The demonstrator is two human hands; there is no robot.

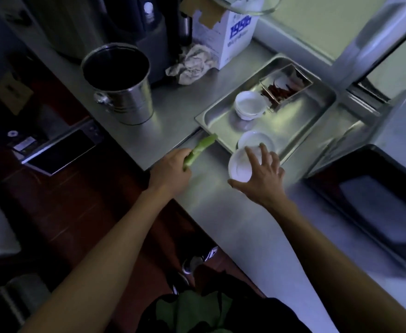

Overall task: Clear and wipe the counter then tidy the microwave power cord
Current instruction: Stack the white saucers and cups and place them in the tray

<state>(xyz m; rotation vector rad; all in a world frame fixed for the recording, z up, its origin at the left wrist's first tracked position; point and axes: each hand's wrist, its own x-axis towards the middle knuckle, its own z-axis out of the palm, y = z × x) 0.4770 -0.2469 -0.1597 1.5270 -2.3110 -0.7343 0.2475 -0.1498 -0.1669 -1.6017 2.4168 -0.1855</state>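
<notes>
at the far left, below the worktop (173, 111) edge, a dark appliance with a glass door (60, 150) sits low over the reddish floor (82, 212). on the worktop's far left stands a shiny metal bucket (122, 92) with a dark inside, upright, near the front edge. just right of it and farther back lies a crumpled pale cloth (192, 64), touching the base of a white carton with blue print (223, 37) whose top flaps are torn open.

the person's left hand (170, 171) is at the worktop's near edge, its fingers curled round a green strip-like thing (200, 149) that sticks out toward the far right; what the thing is cannot be told. its free end reaches the near left corner of a shallow steel tray (302, 123).

inside the tray, a stack of small white bowls (248, 104) stands toward the far side, with a small metal box holding red dried chillies (284, 86) just beside it on the right. a white dish (254, 139) lies at the tray's near rim.

the right hand (262, 174) holds a small white bowl (240, 168), tilted, thumb under its near rim and spread fingers over its far rim, just over the tray's near corner and touching or overlapping the dish; which one cannot be told.

at the right, the microwave (377, 183) rests on the worktop with its dark door facing up-left. the power cord is not visible.
</notes>
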